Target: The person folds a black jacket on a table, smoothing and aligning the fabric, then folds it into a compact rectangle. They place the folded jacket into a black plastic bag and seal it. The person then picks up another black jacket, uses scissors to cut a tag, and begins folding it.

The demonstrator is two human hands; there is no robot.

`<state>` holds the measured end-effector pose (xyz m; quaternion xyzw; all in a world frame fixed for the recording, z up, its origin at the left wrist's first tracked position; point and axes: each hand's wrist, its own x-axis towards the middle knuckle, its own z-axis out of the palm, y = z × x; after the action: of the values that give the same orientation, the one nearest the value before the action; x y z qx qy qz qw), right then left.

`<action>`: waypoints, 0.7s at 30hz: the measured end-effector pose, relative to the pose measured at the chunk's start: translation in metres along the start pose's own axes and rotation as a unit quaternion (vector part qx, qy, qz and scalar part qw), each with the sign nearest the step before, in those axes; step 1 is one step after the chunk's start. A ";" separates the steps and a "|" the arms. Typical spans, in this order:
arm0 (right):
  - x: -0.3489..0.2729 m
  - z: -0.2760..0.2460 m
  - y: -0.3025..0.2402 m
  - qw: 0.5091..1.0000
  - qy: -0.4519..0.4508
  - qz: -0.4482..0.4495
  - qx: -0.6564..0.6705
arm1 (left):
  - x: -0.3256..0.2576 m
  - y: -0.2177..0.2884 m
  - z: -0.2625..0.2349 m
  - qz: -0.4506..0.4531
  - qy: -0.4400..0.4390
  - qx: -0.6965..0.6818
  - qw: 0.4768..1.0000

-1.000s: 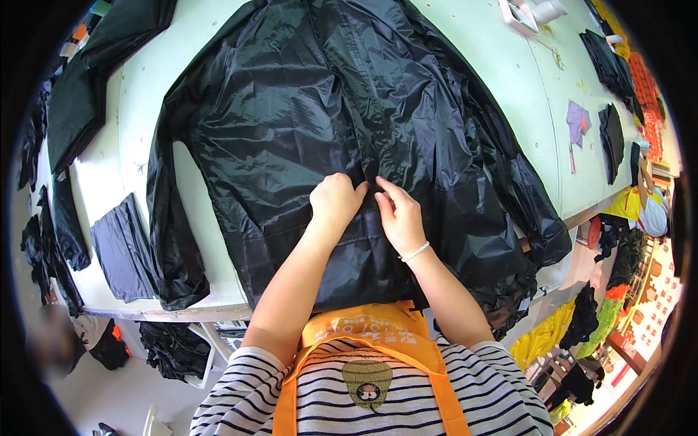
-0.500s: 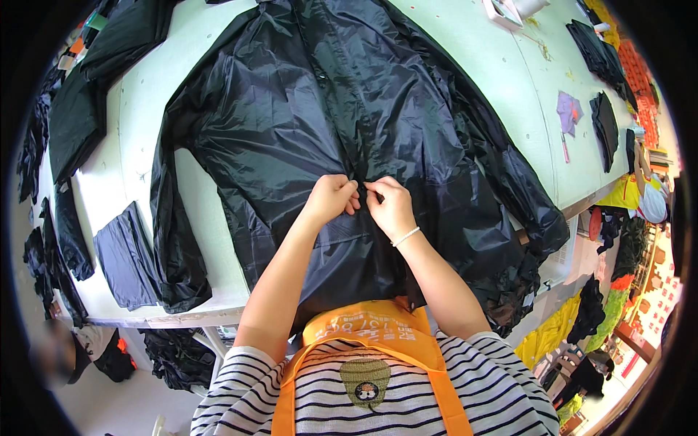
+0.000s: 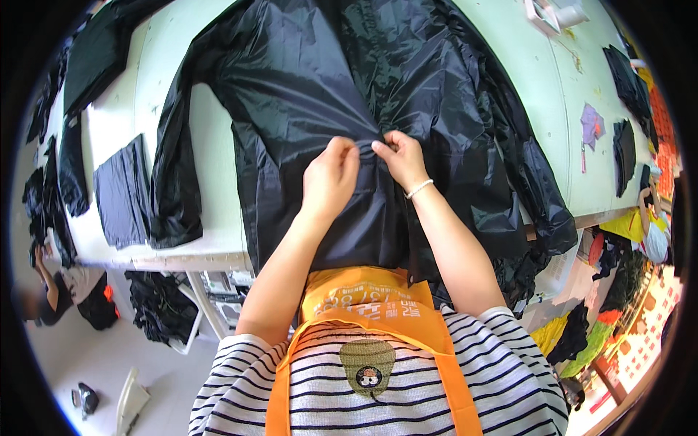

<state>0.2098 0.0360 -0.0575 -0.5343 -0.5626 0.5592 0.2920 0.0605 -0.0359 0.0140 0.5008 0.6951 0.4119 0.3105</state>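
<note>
Both hands meet at the middle of a black jacket (image 3: 291, 109) spread flat on the pale work table (image 3: 211, 218). My left hand (image 3: 331, 178) is curled, fingers pinching a fold of the thin, shiny fabric at the jacket's centre line. My right hand (image 3: 400, 156), with a white bracelet (image 3: 419, 189) at the wrist, pinches the same line just beside the left, thumb and forefinger closed on it, so the 2 edges are held together. The jacket lies with its body running away from me and its hem hanging over the table's near edge against my orange apron (image 3: 363, 305), which keeps the front within reach. 1 sleeve (image 3: 174, 182) trails left of the jacket's body. Left of that sleeve sits a folded dark cloth piece (image 3: 120, 192). Far right of the jacket, a small purple scrap (image 3: 592, 123) lies on the table.
</note>
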 end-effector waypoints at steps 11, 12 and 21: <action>-0.086 -0.018 0.011 0.931 -0.043 -0.201 -0.303 | -0.274 -0.055 0.017 -0.415 -0.002 -0.224 0.882; -0.110 -0.025 0.016 0.939 -0.069 -0.183 -0.282 | -0.278 -0.060 0.029 -0.447 -0.004 -0.276 0.851; -0.250 -0.081 0.020 0.978 -0.092 -0.050 -0.182 | -0.277 -0.038 0.083 -0.465 0.076 -0.624 0.624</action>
<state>0.3547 -0.1745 0.0075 -0.4964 -0.7051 0.4789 0.1646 0.1990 -0.2837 -0.0531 -0.2354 0.4329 0.5843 0.6448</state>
